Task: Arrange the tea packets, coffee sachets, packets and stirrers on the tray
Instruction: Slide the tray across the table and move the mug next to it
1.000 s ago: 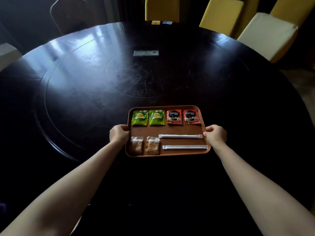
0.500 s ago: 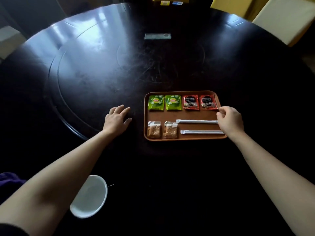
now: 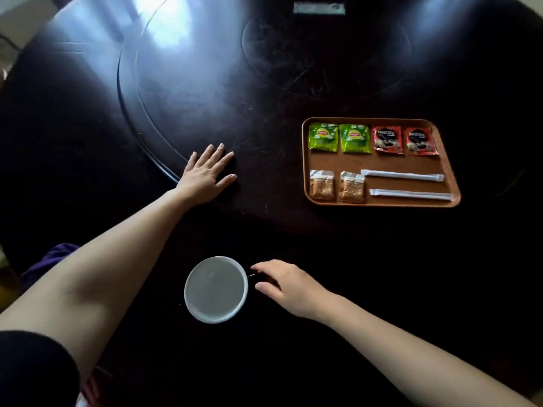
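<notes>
The brown tray [image 3: 382,164] lies on the dark table to the right. Its far row holds two green tea packets [image 3: 323,138] and two red coffee sachets [image 3: 387,140]. Its near row holds two small clear packets of brown granules [image 3: 322,185] and two white wrapped stirrers [image 3: 402,175], one behind the other. My left hand [image 3: 205,174] rests flat on the table left of the tray, fingers spread, holding nothing. My right hand [image 3: 289,286] is near me, thumb and forefinger on either side of the dark handle of a white cup [image 3: 216,289]; whether they grip it is unclear.
The round dark table [image 3: 182,83] has a raised inner ring that my left hand lies across. A small grey plate [image 3: 318,7] is set into its far middle. A purple cloth [image 3: 55,257] shows at the near left edge.
My right hand left the tray's right edge and came back to the cup near me. My left hand stayed flat on the table. The view tilted further down.
</notes>
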Demonstrator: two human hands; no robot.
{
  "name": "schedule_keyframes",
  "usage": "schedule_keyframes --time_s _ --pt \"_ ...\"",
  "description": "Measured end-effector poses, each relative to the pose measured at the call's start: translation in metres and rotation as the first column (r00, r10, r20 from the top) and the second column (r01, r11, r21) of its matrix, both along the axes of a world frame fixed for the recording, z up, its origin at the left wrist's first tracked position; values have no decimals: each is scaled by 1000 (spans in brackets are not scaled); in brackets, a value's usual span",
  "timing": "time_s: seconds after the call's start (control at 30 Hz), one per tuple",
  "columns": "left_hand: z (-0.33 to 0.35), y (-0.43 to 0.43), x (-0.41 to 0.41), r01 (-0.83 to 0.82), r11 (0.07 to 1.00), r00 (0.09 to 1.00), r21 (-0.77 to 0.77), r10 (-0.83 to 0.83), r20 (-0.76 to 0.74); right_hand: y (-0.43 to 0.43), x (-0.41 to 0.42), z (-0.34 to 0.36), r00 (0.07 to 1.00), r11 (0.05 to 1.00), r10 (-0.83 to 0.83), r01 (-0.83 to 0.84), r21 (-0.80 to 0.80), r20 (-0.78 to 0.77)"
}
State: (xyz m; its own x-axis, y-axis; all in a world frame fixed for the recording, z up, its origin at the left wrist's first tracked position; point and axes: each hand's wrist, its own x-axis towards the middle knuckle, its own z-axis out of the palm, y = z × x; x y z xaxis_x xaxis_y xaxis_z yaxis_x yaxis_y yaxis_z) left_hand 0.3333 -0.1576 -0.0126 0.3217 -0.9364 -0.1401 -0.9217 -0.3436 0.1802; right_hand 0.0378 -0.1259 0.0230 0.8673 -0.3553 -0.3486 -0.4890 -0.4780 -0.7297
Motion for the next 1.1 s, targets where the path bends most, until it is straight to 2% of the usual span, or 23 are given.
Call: schedule_keyframes --time_s 0.2,0.4,0.57,0.8,0.93,1.1 --pt "-2 2 1 19 1000 1000 -11 -19 -8 3 17 -6 997 994 71 -73 -76 -30" --pt "-2 2 1 26 1000 1000 -6 -27 -16 -5 15 -1 993 993 107 -104 -57 52" --pt "-4 2 4 42 999 999 1 -42 -26 -19 2 12 990 997 17 -5 -81 143" --pt "-4 11 4 20 999 1000 -43 -20 4 -104 13 42 950 960 -163 215 -180 266" --pt "-3 19 0 -56 997 998 -51 55 -13 -142 32 41 927 924 -245 312 -223 283" --pt "0 20 -4 -85 995 996 -49 84 -29 -167 55 34 932 922 -256 316 -225 257"
